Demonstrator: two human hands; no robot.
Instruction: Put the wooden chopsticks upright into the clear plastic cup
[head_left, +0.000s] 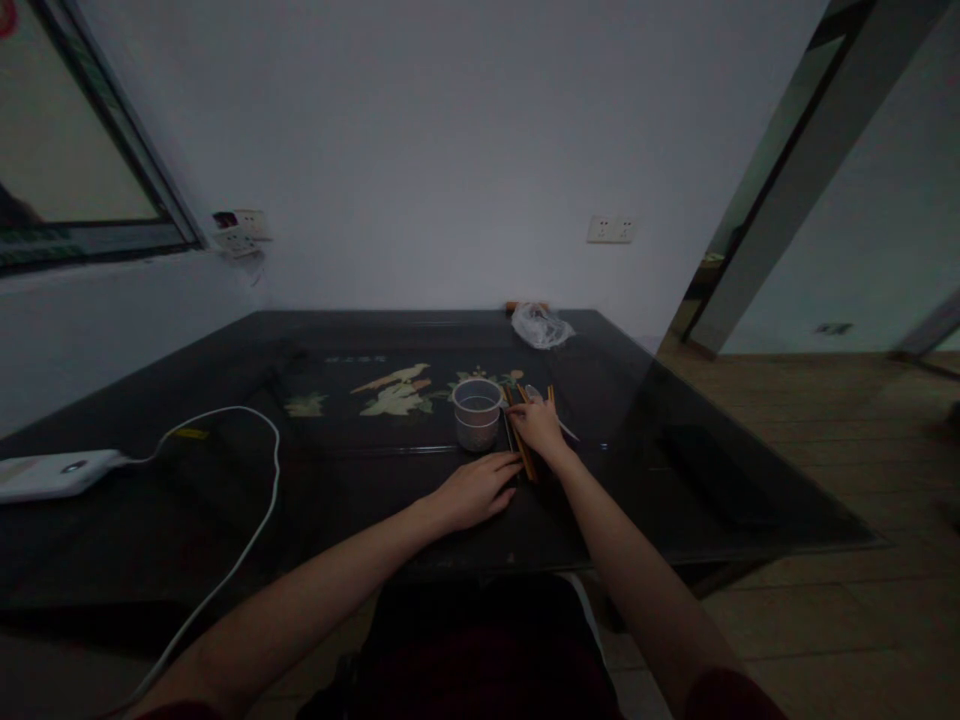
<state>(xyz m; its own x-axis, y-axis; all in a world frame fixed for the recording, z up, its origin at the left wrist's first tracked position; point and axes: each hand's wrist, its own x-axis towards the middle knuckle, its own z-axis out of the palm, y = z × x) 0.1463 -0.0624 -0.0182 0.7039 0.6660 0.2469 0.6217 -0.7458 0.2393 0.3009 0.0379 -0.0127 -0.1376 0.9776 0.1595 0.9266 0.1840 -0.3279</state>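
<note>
A clear plastic cup (pixel 477 425) stands upright on the dark table, just left of my right hand. Beside it lies a small bundle of brown chopsticks (pixel 527 463), pointing away from me. My right hand (pixel 538 425) is closed over their middle, its fingers curled toward the cup; how many it grips is hidden. My left hand (pixel 476 490) rests on the table in front of the cup, fingers stretched out, fingertips at the chopsticks' near part. A pale spoon (pixel 568 432) lies partly under my right hand, its handle sticking out to the right.
A crumpled clear plastic bag (pixel 540 326) lies at the table's (pixel 360 460) far edge by the wall. On the left are a white power strip (pixel 60 474) and its cable (pixel 276 470), which loops over the near edge. A dark flat object (pixel 716 475) lies on the right.
</note>
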